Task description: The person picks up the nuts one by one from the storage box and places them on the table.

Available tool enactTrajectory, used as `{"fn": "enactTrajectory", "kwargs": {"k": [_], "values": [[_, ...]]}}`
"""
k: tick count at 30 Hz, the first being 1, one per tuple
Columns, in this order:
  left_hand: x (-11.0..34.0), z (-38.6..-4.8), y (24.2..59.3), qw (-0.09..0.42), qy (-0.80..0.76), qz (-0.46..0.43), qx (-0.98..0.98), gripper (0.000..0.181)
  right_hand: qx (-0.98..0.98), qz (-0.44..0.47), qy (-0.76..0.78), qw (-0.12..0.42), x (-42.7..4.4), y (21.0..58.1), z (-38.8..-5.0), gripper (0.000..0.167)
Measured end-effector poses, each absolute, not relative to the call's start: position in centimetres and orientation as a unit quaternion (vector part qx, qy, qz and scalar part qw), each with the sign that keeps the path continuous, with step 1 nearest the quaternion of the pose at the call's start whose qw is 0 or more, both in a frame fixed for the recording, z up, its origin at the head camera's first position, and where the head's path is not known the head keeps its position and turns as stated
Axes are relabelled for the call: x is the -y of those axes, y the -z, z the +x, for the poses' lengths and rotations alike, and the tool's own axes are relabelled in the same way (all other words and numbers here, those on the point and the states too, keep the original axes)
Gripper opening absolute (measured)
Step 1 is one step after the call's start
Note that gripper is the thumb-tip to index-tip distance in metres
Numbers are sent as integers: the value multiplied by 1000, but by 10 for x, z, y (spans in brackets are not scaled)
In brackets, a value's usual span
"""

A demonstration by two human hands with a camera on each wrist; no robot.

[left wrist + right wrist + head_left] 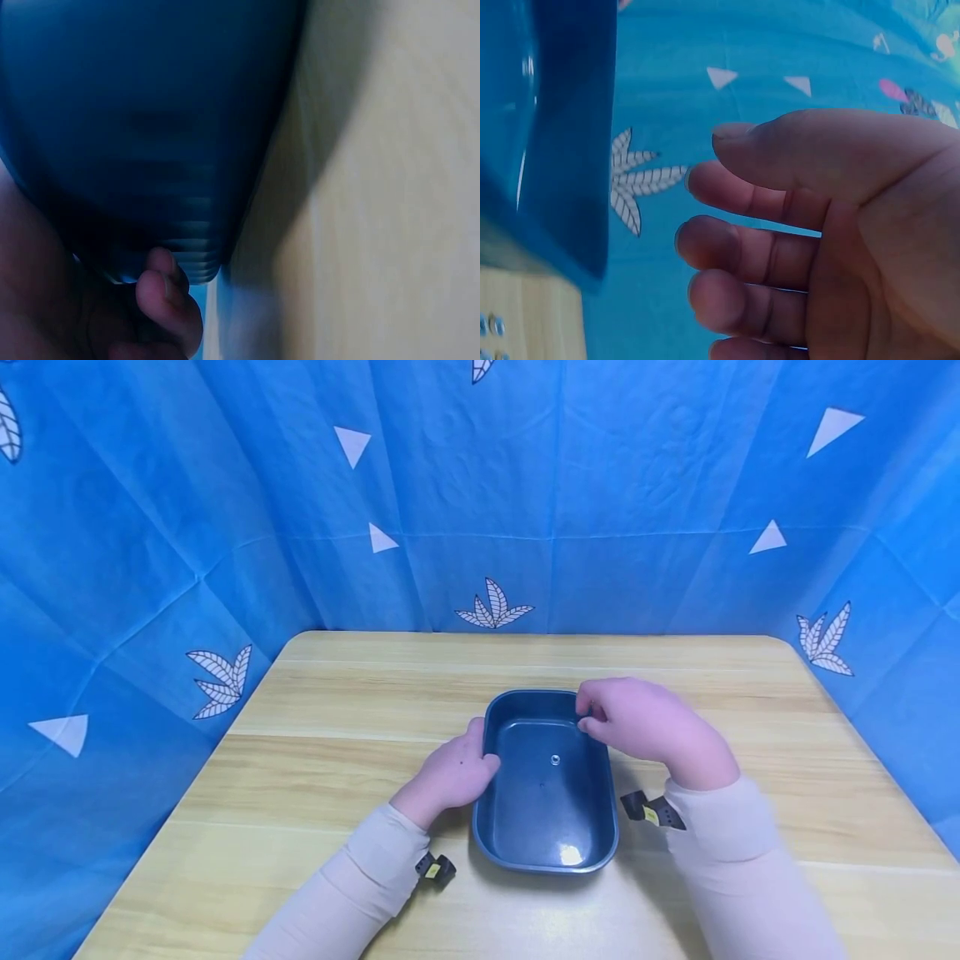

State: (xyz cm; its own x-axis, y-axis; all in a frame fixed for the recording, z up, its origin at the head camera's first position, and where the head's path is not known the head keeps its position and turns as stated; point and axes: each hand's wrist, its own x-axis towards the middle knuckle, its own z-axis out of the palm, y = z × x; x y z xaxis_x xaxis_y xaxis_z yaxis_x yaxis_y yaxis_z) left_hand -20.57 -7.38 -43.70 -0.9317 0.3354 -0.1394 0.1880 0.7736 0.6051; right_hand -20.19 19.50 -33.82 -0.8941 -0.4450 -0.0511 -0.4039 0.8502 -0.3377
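A dark blue, deep rectangular plastic tray [525, 827] with rounded corners is at the middle of the table. My left hand [453, 768] grips its left wall, thumb at the rim and fingers outside; in the left wrist view fingertips [169, 296] lie along the outer side. Inside the tray is a small shiny ring-shaped piece, like a nut [555, 760]. Over the far right corner is my right hand [637, 718]. Its fingers are loosely curled, with nothing between them, and in the right wrist view they stand apart from the tray wall [577, 150].
Several small shiny metal pieces [491, 325] show on the wood below the tray in the right wrist view. The wood-grain table [300, 760] has a blue patterned curtain [465, 468] behind and beside it. Dark straps [652, 812] hang at both wrists.
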Motion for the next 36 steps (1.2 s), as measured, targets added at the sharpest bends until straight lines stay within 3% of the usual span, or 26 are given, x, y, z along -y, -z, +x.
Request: {"fn": "enactTrajectory", "kwargs": {"k": [25,36], "values": [[74,-207,436,119,-295,151,-936,44,-955,-277,102,20,-136,354,-189,13],[74,-207,436,114,-286,153,-939,41,-962,-240,81,99,-129,376,-199,15]]}}
